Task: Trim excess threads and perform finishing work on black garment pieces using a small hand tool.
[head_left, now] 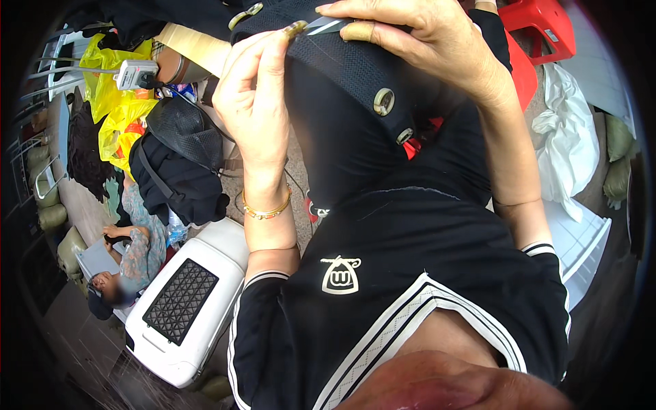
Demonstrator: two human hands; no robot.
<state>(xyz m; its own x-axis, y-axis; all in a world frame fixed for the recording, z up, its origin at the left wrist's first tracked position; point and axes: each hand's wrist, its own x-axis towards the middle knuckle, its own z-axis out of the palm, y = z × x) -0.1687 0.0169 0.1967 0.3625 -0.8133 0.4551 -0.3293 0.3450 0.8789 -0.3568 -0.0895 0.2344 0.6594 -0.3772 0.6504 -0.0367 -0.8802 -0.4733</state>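
A dark mesh-textured garment lies across my lap, with large tan-and-brown buttons along it. My left hand pinches one button between thumb and fingertips, at the garment's upper part. Right beside that button are the pointed metal blades of what look like thread snips, held in my right hand. The thumb of that hand has a tan wrap on it. Another button sits nearer to me on the cloth, and a smaller one is just below it.
At the left are a white power strip with cables, yellow plastic bags, a black bag and a white case with a black mesh panel. Another person is beyond. A red stool and white sack are at the right.
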